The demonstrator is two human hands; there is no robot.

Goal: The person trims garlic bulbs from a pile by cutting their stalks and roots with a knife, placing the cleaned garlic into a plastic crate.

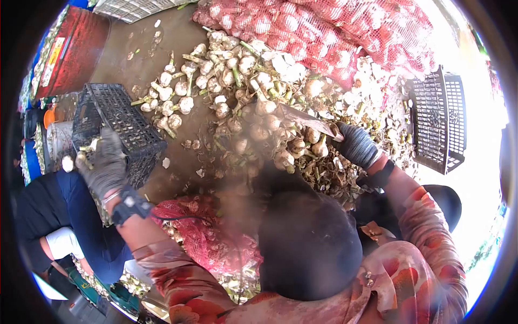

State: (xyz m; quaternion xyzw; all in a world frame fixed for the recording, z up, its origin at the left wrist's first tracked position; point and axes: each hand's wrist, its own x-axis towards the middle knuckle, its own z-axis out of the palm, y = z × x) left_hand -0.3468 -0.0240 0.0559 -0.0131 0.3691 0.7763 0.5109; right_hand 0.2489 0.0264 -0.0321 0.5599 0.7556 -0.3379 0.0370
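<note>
My left hand [105, 167], in a grey knit glove, is over the near left side of a black slatted crate [121, 116]. Its fingers are blurred, and pale garlic [90, 146] shows between fingers and thumb. A white garlic bulb [67, 163] appears just left of this hand; whether it touches the glove I cannot tell. My right hand [356, 146], gloved alike, is closed round the handle of a knife [307, 119]. The broad blade points left over a heap of garlic bulbs [259, 132] with stems.
Red mesh sacks of garlic [324, 32] lie behind the heap, and another red mesh sack [216, 232] lies near me. A dark basket [437, 119] stands on its side at right. Peelings [334, 173] cover the ground by my right hand. A person [65, 216] sits close on the left.
</note>
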